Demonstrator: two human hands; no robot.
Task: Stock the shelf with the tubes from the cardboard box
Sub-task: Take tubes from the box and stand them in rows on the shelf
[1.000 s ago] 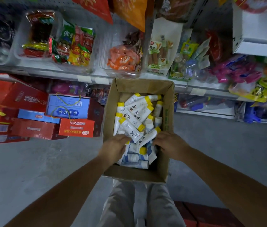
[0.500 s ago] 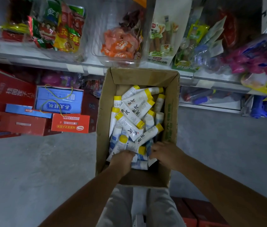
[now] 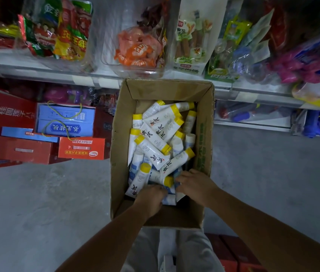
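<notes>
An open cardboard box (image 3: 204, 134) stands on the floor below the shelf (image 3: 37, 74). It holds several white tubes with yellow caps (image 3: 156, 146), heaped loosely, and some blue-and-white tubes under them. Both hands are down in the near end of the box. My left hand (image 3: 151, 196) has its fingers curled over a blue-and-white tube (image 3: 170, 200) that sticks out to its right. My right hand (image 3: 195, 183) curls its fingertips on tubes beside a yellow-capped tube (image 3: 162, 178). Both hands' fingertips are partly hidden among the tubes.
Clear bins of snack packets (image 3: 135, 50) line the shelf above the box. Red and blue gift cartons (image 3: 67, 124) are stacked on the floor at the left. Grey concrete floor (image 3: 47, 203) lies on both sides. A red crate (image 3: 231, 252) sits by my legs.
My left hand has slid from the middle of the heap back to the near end of the box. My right hand has stayed at the near right. The view has tilted down.
</notes>
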